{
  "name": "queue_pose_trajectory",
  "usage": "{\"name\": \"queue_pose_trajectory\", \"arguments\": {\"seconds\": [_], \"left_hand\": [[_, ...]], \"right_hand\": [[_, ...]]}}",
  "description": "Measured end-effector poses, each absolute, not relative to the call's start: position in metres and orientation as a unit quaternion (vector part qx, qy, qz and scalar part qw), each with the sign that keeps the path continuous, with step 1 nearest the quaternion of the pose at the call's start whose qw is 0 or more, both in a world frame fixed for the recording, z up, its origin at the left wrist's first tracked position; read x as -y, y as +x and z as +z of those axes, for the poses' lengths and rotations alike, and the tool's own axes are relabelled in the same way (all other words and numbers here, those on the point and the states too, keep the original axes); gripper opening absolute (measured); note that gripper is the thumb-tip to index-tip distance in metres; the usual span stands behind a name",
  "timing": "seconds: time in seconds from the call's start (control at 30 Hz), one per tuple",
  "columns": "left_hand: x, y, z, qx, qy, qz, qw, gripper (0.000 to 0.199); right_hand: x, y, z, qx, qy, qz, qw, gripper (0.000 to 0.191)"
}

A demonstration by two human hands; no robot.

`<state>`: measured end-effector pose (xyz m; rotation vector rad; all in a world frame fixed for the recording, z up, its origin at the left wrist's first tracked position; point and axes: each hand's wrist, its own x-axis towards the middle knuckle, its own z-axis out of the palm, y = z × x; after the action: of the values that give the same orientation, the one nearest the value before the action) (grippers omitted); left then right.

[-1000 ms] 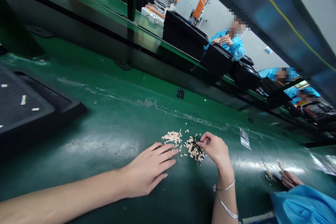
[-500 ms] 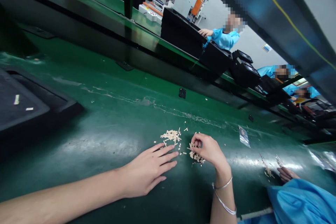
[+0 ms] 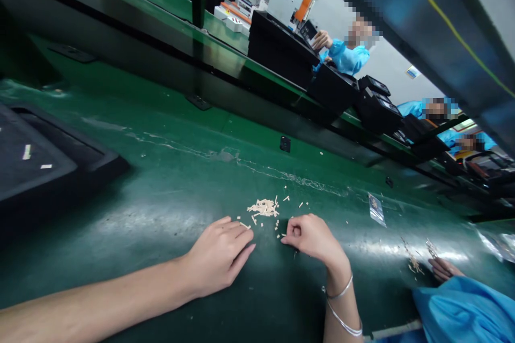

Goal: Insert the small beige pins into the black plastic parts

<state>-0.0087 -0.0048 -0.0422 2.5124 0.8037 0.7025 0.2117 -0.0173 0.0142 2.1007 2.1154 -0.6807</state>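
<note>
A loose pile of small pale strips (image 3: 263,207) lies on the green tabletop (image 3: 181,182), with several stray bits around it. My left hand (image 3: 221,254) rests just below and left of the pile, its fingers curled under and the fingertips hidden. One pale strip (image 3: 244,225) lies against its knuckles. To the right of the pile, my right hand (image 3: 311,236) is closed, thumb and fingers drawn together close to the table. A pale bit shows by its fingertips; whether the hand holds anything is hidden. Two silver bangles (image 3: 341,305) circle that wrist.
A black tray (image 3: 36,166) with two pale strips stands at left. At right, a co-worker's hand (image 3: 444,269) in a blue sleeve is beside another small pile (image 3: 413,263). A clear bag (image 3: 376,210) lies nearby. Behind runs a shelf with black boxes (image 3: 281,45) and other people.
My left hand has curled its spread fingers and drawn back slightly left. My right hand has shifted slightly left and down; the small heap beneath it no longer shows.
</note>
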Motion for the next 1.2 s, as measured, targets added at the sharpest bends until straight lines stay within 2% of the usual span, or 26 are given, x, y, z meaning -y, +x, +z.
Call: {"name": "queue_pose_trajectory", "arguments": {"seconds": [0.13, 0.23, 0.33, 0.43, 0.57, 0.67, 0.77, 0.97, 1.2], "left_hand": [[-0.001, -0.009, -0.039, -0.308, 0.881, 0.232, 0.273, 0.013], [-0.006, -0.009, -0.037, -0.312, 0.86, 0.258, 0.31, 0.022], [-0.007, -0.011, -0.037, -0.309, 0.859, 0.273, 0.304, 0.027], [-0.005, -0.012, -0.035, -0.212, 0.907, 0.243, 0.271, 0.036], [-0.001, -0.014, -0.031, -0.044, 0.952, 0.17, 0.249, 0.05], [-0.002, -0.014, -0.032, -0.038, 0.955, 0.154, 0.252, 0.052], [-0.002, -0.013, -0.034, -0.056, 0.953, 0.156, 0.254, 0.049], [0.0, -0.013, -0.036, -0.114, 0.925, 0.233, 0.278, 0.038], [-0.007, -0.011, -0.034, -0.235, 0.828, 0.312, 0.402, 0.018]], "right_hand": [[0.015, 0.195, 0.009, -0.714, 0.682, -0.153, -0.048, 0.004], [0.013, 0.199, 0.012, -0.701, 0.695, -0.102, -0.124, 0.009], [0.013, 0.216, 0.018, -0.652, 0.737, -0.07, -0.164, 0.013], [0.012, 0.233, 0.019, -0.605, 0.779, -0.06, -0.152, 0.013], [0.011, 0.237, 0.014, -0.614, 0.781, -0.099, -0.056, 0.007], [0.011, 0.23, 0.012, -0.626, 0.769, -0.132, -0.004, 0.001], [0.011, 0.226, 0.012, -0.631, 0.761, -0.15, 0.004, 0.004], [0.012, 0.231, 0.016, -0.636, 0.749, -0.183, -0.027, 0.01], [0.013, 0.213, 0.013, -0.628, 0.665, -0.376, -0.149, 0.013]]}}
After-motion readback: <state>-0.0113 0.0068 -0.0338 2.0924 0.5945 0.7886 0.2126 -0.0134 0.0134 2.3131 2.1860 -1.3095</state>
